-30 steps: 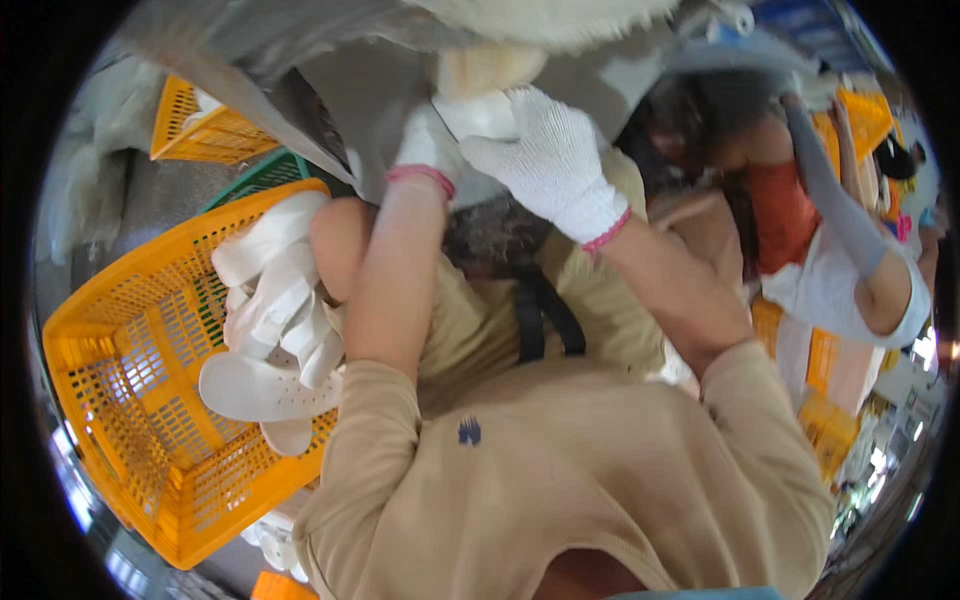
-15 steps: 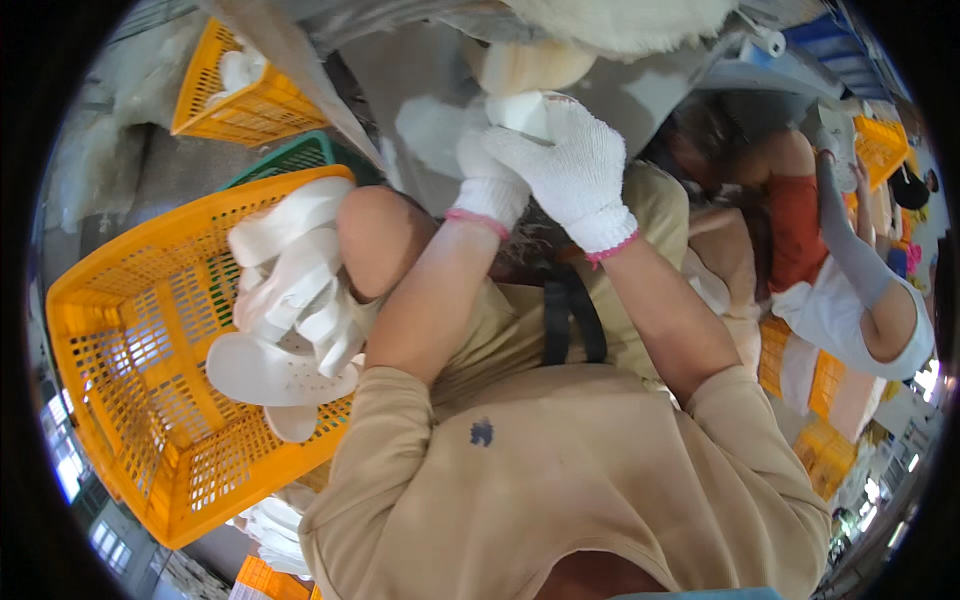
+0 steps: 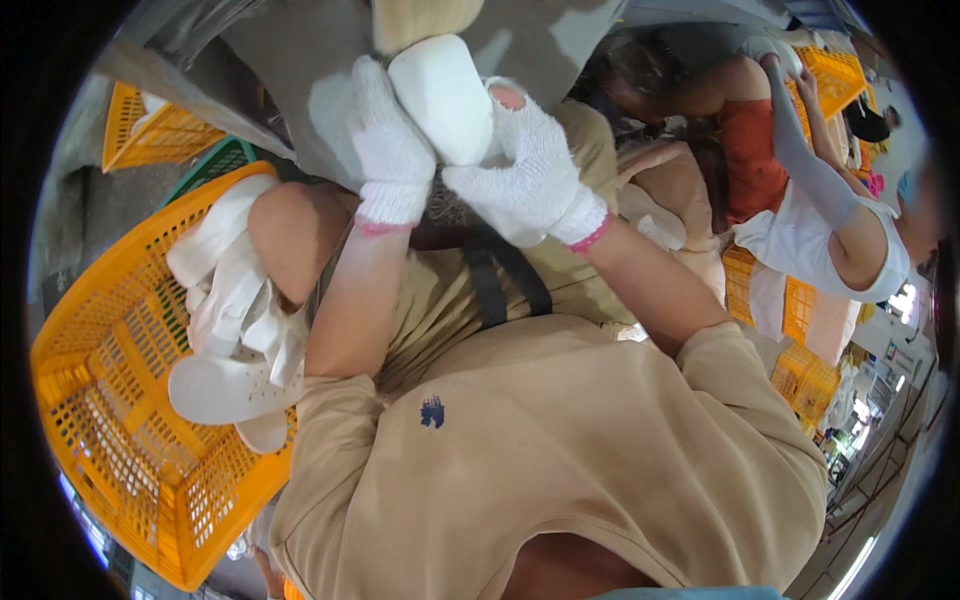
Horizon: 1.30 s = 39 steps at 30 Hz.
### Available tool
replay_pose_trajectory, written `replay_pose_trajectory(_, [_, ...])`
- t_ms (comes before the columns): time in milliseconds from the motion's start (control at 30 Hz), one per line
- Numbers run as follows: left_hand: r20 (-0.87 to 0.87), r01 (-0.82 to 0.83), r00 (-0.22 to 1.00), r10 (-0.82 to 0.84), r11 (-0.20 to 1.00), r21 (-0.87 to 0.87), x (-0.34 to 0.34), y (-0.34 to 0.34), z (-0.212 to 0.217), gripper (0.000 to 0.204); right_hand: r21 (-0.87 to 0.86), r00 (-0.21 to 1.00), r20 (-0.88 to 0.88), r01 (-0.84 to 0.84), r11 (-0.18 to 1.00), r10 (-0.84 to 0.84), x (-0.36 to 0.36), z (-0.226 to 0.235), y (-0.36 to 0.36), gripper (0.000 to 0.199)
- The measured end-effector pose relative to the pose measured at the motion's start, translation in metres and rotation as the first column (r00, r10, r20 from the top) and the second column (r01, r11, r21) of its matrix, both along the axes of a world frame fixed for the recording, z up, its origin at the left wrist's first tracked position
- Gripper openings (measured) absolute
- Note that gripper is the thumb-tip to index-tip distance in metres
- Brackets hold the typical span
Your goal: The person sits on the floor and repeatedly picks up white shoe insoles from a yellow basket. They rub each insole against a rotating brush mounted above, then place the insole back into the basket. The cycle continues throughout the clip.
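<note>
A white foam clog (image 3: pixel 445 100) is held between my two gloved hands, its smooth rounded side showing. My left hand (image 3: pixel 392 145) presses along its left edge, fingers pointing up. On the other edge my right hand (image 3: pixel 525 165) grips it with thumb and fingers; a fingertip shows bare at the end of this glove. Both gloves are white knit with pink cuffs. Just past the clog's far end is a cream-coloured, rounded buffing wheel (image 3: pixel 425 20); I cannot tell whether they touch.
To my left, an orange plastic crate (image 3: pixel 110 400) holds several white clogs (image 3: pixel 230 385), beside my knee. A green crate (image 3: pixel 210 165) and another orange crate (image 3: pixel 160 125) lie farther off. A grey panel (image 3: pixel 290 70) stands behind the wheel. At right sits a co-worker (image 3: pixel 815 235) near stacked orange crates.
My hands have moved apart and nearer to me, and the clog has turned so a broad white face shows. The view has shifted, with the crate lower and farther left.
</note>
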<state>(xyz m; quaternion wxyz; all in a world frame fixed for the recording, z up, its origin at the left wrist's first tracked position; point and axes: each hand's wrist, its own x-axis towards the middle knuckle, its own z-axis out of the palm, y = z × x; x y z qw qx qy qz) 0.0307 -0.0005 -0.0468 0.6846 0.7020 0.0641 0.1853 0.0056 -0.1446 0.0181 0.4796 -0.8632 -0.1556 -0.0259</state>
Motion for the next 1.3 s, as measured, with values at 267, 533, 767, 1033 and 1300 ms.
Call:
replay_pose_trajectory(267, [-0.063,0.015,0.998,0.023,0.840,0.543,0.022,0.032,0.025,0.026,0.682,0.929,-0.351,0.170,0.712,0.114,0.002,-0.015,0.033,0.043])
replay_pose_trajectory(533, [0.004,-0.020,1.000,0.019,0.973,0.228,0.011,0.027,0.029,0.047,0.675,0.977,-0.210,0.114,0.729,0.042,-0.004,-0.023,0.029,0.054])
replay_pose_trajectory(767, [-0.152,0.044,0.988,-0.039,0.999,0.025,0.012,0.023,0.009,0.038,0.271,0.996,-0.043,0.084,0.959,-0.076,-0.008,-0.020,0.021,0.050])
replay_pose_trajectory(1033, [-0.100,0.147,0.889,-0.447,0.485,-0.862,0.060,0.025,-0.083,0.038,-0.234,0.949,-0.315,-0.084,0.968,0.007,-0.027,0.056,0.006,0.054])
replay_pose_trajectory(1300, [-0.160,-0.002,0.956,-0.246,0.541,-0.841,0.052,-0.006,-0.054,0.040,-0.571,0.982,0.058,-0.117,0.812,0.182,0.024,0.072,0.037,0.030])
